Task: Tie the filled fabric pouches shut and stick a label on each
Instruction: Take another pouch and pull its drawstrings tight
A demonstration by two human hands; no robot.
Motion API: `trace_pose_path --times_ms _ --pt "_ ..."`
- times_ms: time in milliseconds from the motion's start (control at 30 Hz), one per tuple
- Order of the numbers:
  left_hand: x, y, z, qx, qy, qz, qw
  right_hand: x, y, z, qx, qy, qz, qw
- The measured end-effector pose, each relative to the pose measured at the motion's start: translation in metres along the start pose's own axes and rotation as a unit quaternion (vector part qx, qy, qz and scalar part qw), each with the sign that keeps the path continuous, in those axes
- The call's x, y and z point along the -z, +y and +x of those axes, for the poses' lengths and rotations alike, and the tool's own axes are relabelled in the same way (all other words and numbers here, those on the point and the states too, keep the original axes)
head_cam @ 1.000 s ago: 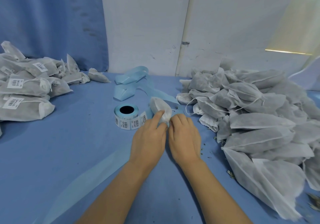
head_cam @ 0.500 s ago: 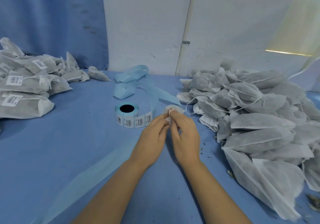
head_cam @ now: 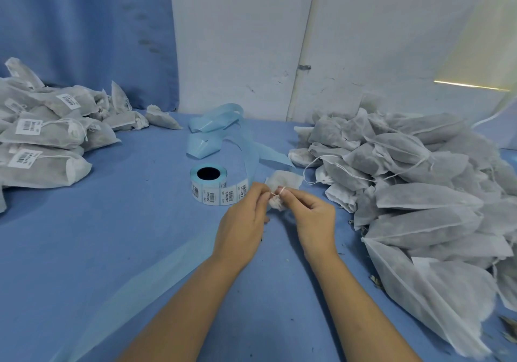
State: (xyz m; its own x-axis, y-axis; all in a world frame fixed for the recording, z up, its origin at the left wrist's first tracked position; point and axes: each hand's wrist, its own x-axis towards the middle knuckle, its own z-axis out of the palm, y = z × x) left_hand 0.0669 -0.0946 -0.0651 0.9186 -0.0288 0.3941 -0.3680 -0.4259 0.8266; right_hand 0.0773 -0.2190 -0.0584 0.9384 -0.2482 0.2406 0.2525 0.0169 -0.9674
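Right of the label roll [head_cam: 212,187], left hand [head_cam: 243,222] and right hand [head_cam: 313,216] are now pinching the drawstring [head_cam: 280,191] of the pouch [head_cam: 285,180] taut (gathering done, 1 label pending).

At centre frame, a roll of labels [head_cam: 208,184] stands on the blue desk [head_cam: 112,235]. Each white sticker carries a black barcode and a line of small print that we cannot make out. At the left edge, matching barcode labels sit on the pile of tied pouches [head_cam: 56,138]: an upper label [head_cam: 68,101], a middle label [head_cam: 28,126] and a lower label [head_cam: 24,158]. Their characters are too blurred for us to read.
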Motion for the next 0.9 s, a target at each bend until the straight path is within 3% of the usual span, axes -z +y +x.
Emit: trace_pose_path --times_ms 200,267,367,433,500,567,633,700,767,900 --pt "0.0 -0.002 0.003 0.035 0.045 -0.057 0.997 -0.002 -0.004 -0.006 0.033 -0.09 -0.047 0.994" --pt "-0.001 -0.006 0.003 0.027 0.04 -0.013 0.999 -0.004 -0.002 -0.007 0.042 -0.086 -0.107 0.99" --pt "-0.002 -0.007 0.001 -0.05 0.066 0.13 0.988 -0.006 0.002 -0.007 0.079 -0.056 -0.205 0.974" --pt "-0.005 -0.005 0.001 -0.085 0.081 0.138 0.984 -0.006 0.003 -0.007 0.099 -0.042 -0.22 0.97" --pt "-0.008 -0.002 0.001 -0.072 0.078 0.059 0.993 -0.008 0.005 -0.007 0.088 -0.03 -0.191 0.977" --pt "-0.008 0.001 0.001 0.001 0.078 -0.067 0.995 -0.015 0.007 -0.009 0.034 -0.013 -0.123 0.992" --pt "-0.008 0.002 0.002 0.066 0.083 -0.164 0.981 -0.021 0.008 -0.01 -0.019 -0.011 -0.06 0.998" --pt "-0.009 0.002 0.003 0.077 0.083 -0.218 0.969 -0.021 0.009 -0.008 -0.037 -0.017 -0.03 0.999" --pt "-0.009 0.003 0.004 0.068 0.074 -0.248 0.963 -0.02 0.006 -0.007 -0.054 -0.016 -0.001 0.998" --pt "-0.009 -0.001 0.005 0.05 0.071 -0.189 0.978 -0.016 0.0 -0.007 -0.102 -0.038 0.033 0.993"
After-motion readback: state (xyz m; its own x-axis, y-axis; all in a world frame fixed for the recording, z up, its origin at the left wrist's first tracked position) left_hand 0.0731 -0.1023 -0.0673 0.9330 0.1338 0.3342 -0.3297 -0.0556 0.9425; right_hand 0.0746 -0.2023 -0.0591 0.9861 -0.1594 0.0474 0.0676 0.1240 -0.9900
